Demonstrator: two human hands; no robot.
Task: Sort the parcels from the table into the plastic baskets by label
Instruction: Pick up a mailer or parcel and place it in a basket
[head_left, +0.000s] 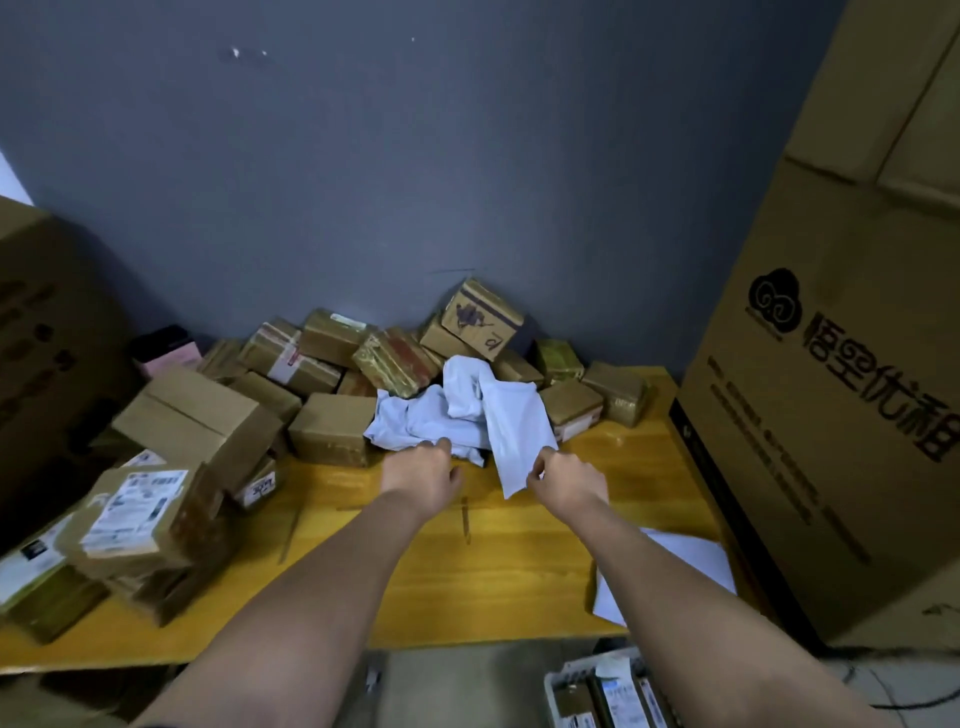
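Note:
On the yellow wooden table (519, 571) a heap of brown cardboard parcels (332, 364) lies against the wall. Two pale soft mailer bags lie in front of the heap. My right hand (563, 480) pinches the lower edge of the right-hand white mailer bag (511, 421). My left hand (423, 473) reaches the crumpled pale mailer bag (415, 421) beside it, fingers curled at its edge. A plastic basket (602, 691) with labelled parcels shows at the bottom right, below the table edge.
Stacked labelled boxes (140, 514) crowd the table's left side. A tall printed carton (831, 395) stands at the right, another big carton (47, 332) at the far left. A flat white mailer (685, 566) lies near my right forearm. A grey wall closes the back.

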